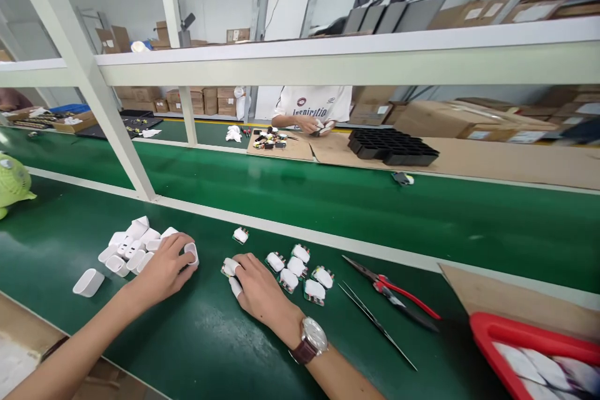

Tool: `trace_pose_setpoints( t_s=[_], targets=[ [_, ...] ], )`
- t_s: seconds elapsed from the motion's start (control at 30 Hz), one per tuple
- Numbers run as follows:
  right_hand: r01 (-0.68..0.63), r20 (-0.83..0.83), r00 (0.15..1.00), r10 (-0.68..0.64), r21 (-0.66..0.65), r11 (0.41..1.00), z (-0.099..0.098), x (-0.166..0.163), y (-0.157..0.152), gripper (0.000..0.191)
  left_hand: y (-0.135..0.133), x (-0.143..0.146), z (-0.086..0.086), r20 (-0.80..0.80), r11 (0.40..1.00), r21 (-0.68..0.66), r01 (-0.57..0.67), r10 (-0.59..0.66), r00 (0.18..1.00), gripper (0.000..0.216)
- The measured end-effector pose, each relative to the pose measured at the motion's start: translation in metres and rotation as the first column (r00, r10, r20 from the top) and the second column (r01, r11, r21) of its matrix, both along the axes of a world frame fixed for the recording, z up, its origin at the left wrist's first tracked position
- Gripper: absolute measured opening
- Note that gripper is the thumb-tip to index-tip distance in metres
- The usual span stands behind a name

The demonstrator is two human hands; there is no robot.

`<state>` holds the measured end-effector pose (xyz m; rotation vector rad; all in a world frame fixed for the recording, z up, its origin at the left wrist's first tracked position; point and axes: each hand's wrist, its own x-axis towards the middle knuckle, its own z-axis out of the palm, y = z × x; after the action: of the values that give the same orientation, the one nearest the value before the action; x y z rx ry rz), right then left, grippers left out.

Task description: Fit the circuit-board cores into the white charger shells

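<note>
My left hand (166, 265) is closed around a white plastic charger housing (195, 255), its hollow opening facing up beside my fingertips. Behind and left of that hand lies a cluster of similar white housings (135, 247), and one more housing (89, 282) rests apart at the left. My right hand (265, 287), with white finger covers and a wristwatch (314, 336), grips a small circuit board (228, 267) with a white top at the table surface. To its right sit several like boards (296, 266), and a single board (240, 235) lies farther back.
Red-handled pliers (384, 284) and metal tweezers (375, 324) lie right of my right hand. A red bin (487, 331) with white pieces stands at the right edge. Beyond a green belt (281, 181), another person (312, 109) works near a black tray (391, 147). A white frame post (100, 87) rises at left.
</note>
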<state>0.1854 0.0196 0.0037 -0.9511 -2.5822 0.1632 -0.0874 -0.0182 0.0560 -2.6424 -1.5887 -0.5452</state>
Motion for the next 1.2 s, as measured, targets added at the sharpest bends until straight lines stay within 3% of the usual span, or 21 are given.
trace_pose_setpoints(
  t_s=[0.13,0.2,0.33,0.5,0.6,0.73,0.9,1.03,1.1,1.2],
  targets=[
    [0.079,0.009,0.997,-0.080,0.094,0.992,-0.015,0.009,-0.015,0.028,-0.003,0.033,-0.003,0.201,0.970,-0.191,0.152,-0.113,0.973,0.010],
    [0.113,-0.006,0.993,-0.114,0.140,0.984,-0.020,0.010,-0.019,0.033,0.002,0.044,-0.011,0.288,0.953,-0.242,0.181,-0.108,0.952,0.023],
    [0.100,-0.124,0.989,-0.085,0.125,0.987,-0.022,0.010,-0.017,0.039,0.013,0.051,-0.031,0.416,0.943,-0.286,0.168,-0.036,0.908,0.053],
    [0.056,-0.272,0.962,-0.034,0.072,0.996,-0.018,0.017,-0.016,0.042,0.010,0.048,-0.048,0.513,0.947,-0.290,0.136,0.034,0.857,0.072],
    [0.090,-0.371,0.926,-0.069,0.038,0.995,-0.011,0.022,-0.017,0.045,0.006,0.046,-0.057,0.533,0.962,-0.248,0.118,0.034,0.845,0.064],
    [0.118,-0.466,0.881,-0.078,0.056,0.991,0.001,0.026,-0.019,0.044,0.006,0.044,-0.065,0.458,0.988,-0.139,0.061,0.010,0.889,0.055],
    [0.087,-0.515,0.856,-0.047,0.055,0.995,0.008,0.030,-0.024,0.048,0.008,0.039,-0.048,0.421,0.951,-0.298,0.087,0.049,0.906,0.085],
    [0.025,-0.541,0.841,0.009,0.055,0.998,0.011,0.030,-0.029,0.047,0.008,0.041,-0.036,0.442,0.874,-0.436,0.214,0.001,0.897,0.052],
    [0.004,-0.527,0.850,0.031,0.066,0.998,0.012,0.029,-0.032,0.045,0.007,0.046,-0.038,0.461,0.894,-0.398,0.206,0.001,0.887,0.041],
    [-0.002,-0.469,0.881,0.058,0.120,0.993,0.012,0.029,-0.036,0.040,0.005,0.054,-0.047,0.482,0.958,-0.219,0.184,-0.057,0.874,0.040]
  ],
)
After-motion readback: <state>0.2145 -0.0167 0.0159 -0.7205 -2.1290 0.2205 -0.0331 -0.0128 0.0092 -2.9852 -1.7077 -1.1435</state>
